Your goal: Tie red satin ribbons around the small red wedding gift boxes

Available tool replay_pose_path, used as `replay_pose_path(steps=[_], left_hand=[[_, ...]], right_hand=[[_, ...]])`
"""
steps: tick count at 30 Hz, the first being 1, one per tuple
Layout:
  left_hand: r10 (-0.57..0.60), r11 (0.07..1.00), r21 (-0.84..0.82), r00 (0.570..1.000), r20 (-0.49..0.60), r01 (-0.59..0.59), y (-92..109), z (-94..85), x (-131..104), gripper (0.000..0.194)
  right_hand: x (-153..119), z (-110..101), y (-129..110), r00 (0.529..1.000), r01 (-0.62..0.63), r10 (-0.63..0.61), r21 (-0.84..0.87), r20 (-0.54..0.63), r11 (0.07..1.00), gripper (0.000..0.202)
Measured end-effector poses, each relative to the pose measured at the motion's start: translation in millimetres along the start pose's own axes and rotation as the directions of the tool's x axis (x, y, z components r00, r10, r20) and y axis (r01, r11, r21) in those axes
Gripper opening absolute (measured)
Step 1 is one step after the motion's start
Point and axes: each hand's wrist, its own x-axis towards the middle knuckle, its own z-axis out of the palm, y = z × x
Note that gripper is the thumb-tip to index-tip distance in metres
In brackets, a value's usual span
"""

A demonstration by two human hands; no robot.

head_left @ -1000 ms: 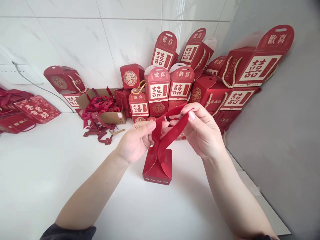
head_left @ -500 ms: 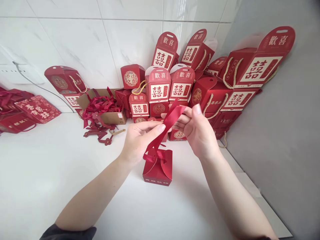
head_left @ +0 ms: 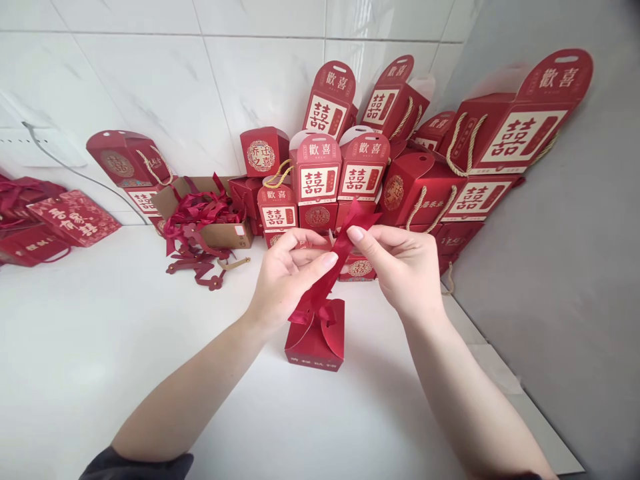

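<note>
A small red gift box [head_left: 315, 347] with pale lettering along its front edge stands on the white table below my hands. From its curved top flaps a red satin ribbon [head_left: 327, 279] rises between them. My left hand [head_left: 290, 273] pinches the ribbon between thumb and fingers. Higher up, my right hand [head_left: 405, 267] grips the ribbon near its loose ends, thumb against the fingers. The ends stick out above both thumbs. Part of the ribbon lies hidden behind the left fingers.
Behind my hands several red gift boxes [head_left: 315, 177] are stacked against the tiled wall. An open cardboard box [head_left: 227, 235] full of red ribbons stands left of them, with some ribbons [head_left: 200, 267] spilling onto the table. More red boxes [head_left: 75, 217] lie far left. A grey wall [head_left: 565, 267] bounds the right.
My right hand has gone from loosely spread fingers to a pinch on the ribbon's upper part. The left thumb has shifted slightly right. The gift box has stayed in place.
</note>
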Motion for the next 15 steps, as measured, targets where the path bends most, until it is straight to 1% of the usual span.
replay_pose_path(steps=[3,6,7,9,11,12,15], left_hand=[[-0.032,0.997,0.077,0.999,0.015,0.030,-0.2,-1.2,-0.5,0.025],[-0.010,0.987,0.162,0.999,0.034,0.004,0.6,-6.2,0.8,0.021],[-0.008,0.986,0.168,0.998,0.065,-0.003,1.4,-9.0,2.0,0.021],[-0.014,0.986,0.163,0.985,0.172,-0.014,2.7,-16.5,6.1,0.023],[-0.050,0.987,0.161,0.947,0.318,-0.002,1.3,-25.9,12.5,0.027],[-0.076,0.987,0.158,0.916,0.395,0.014,-1.1,-30.9,16.5,0.030],[-0.149,0.985,0.162,0.794,0.590,0.064,-13.9,-44.0,29.3,0.035]], right_hand=[[-0.6,-1.1,-3.2,0.999,0.031,-0.031,-0.028,-0.012,0.999,0.032],[-1.2,-4.6,-7.3,0.999,0.041,-0.040,-0.062,0.009,0.997,0.034],[-0.9,-6.2,-8.6,0.999,0.047,-0.047,-0.071,0.002,0.996,0.034],[0.8,-9.3,-11.2,0.996,0.076,-0.080,-0.073,-0.046,0.994,0.031],[4.5,-11.8,-14.2,0.986,0.130,-0.135,-0.055,-0.098,0.990,0.030],[7.0,-12.7,-16.0,0.982,0.157,-0.161,-0.045,-0.103,0.987,0.029],[15.6,-13.3,-22.4,0.973,0.220,-0.223,-0.047,-0.067,0.974,0.029]])
